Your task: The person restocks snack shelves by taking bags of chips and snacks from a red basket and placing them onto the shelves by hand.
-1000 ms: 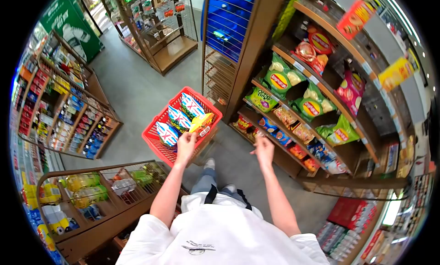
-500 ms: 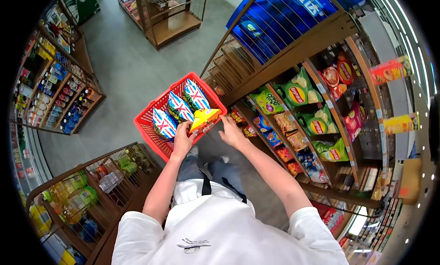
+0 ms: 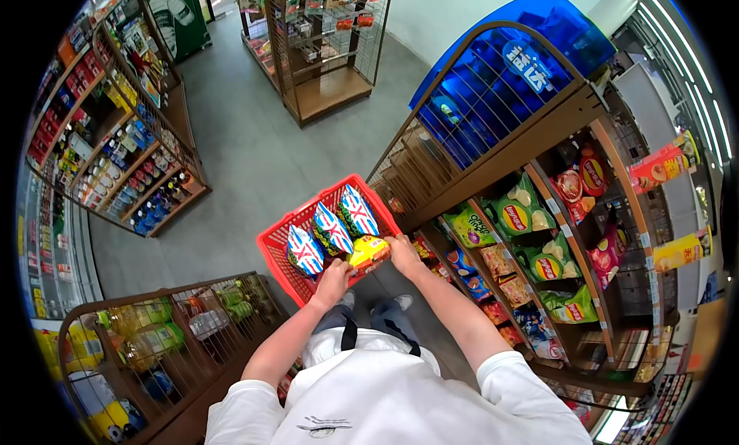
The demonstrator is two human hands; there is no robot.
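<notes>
A red shopping basket (image 3: pixel 271 249) sits in front of me with several bags in it. Three blue-and-white snack bags (image 3: pixel 332 229) with a red X pattern stand in a slanting row. Nearest me, at the basket's near right side, is a yellow snack bag (image 3: pixel 370 250). My left hand (image 3: pixel 332 284) is closed on the near left corner of that bag. At its other end, beside the basket rim, the bent fingers of my right hand (image 3: pixel 402 254) grip the bag. What supports the basket is hidden.
On the right, a brown shelf rack (image 3: pixel 504 145) holds several chip bags (image 3: pixel 514 215), with blue containers (image 3: pixel 531 68) on top. A wire-sided drinks shelf (image 3: pixel 185 299) stands at lower left. Further shelves (image 3: pixel 327 98) stand ahead and at far left (image 3: pixel 142 175).
My view has shifted, so the basket appears lower and further right. The yellow bag has tipped flatter into the basket, and my right hand has come in against its right end.
</notes>
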